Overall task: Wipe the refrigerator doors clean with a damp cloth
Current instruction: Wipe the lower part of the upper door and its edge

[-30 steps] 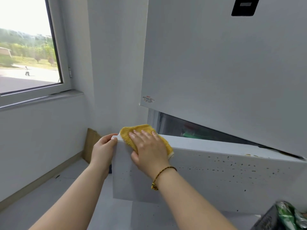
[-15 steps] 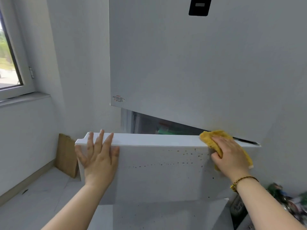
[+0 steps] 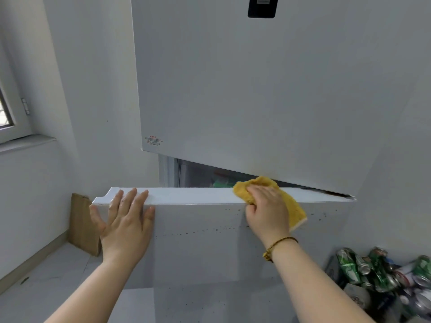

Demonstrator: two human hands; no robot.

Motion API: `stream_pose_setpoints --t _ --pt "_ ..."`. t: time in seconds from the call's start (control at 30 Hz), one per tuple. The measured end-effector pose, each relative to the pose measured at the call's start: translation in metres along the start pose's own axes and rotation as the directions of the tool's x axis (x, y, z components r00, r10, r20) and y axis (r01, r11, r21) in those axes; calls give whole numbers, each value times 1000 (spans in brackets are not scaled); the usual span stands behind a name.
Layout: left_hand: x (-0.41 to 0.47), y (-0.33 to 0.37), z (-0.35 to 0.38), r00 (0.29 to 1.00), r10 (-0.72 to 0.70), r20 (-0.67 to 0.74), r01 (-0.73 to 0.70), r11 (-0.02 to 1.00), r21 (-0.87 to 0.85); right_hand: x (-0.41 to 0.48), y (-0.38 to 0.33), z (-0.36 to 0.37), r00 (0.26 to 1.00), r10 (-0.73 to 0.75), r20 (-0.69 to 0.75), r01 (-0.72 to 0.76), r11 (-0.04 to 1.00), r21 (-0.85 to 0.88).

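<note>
While the left hand (image 3: 126,220) is lying flat, bracing the open lower door (image 3: 198,229),
the right hand (image 3: 265,213) is pressing the soft, limp cloth (image 3: 291,206) bunched over its top edge.

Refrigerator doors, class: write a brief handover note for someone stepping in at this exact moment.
Left hand: open, flat against the lower door near its free end, steadying it.
Right hand: pressing the yellow cloth over the door's top edge, towards the hinge side.
The lower door stands ajar; the upper door is shut.
Done: cannot tell.
Left: dark specks remain across the lower door's face.
</note>
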State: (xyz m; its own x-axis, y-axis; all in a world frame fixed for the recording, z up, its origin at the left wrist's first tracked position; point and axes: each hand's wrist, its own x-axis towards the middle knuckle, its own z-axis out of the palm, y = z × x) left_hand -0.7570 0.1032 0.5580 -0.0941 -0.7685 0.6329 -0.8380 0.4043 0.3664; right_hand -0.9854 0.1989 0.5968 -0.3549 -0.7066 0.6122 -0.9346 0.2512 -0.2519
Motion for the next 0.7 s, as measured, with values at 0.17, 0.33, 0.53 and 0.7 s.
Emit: stream_pose_setpoints --t 0.17,0.33,0.53,0.7 --pt "-4 -3 -8 999 25 37 -25 1000 5 -4 18 -11 988 -110 111 115 993 -39" --pt "-11 -4 -14 999 34 18 -34 999 -16 -7 83 -47 984 118 136 -105 989 -104" --pt "-7 -6 -14 998 62 27 -62 998 -10 -9 85 -43 974 201 108 -194 978 -74" --pt "10 -5 1 997 68 39 -68 998 -5 -8 67 -24 987 149 61 -142 984 -104"
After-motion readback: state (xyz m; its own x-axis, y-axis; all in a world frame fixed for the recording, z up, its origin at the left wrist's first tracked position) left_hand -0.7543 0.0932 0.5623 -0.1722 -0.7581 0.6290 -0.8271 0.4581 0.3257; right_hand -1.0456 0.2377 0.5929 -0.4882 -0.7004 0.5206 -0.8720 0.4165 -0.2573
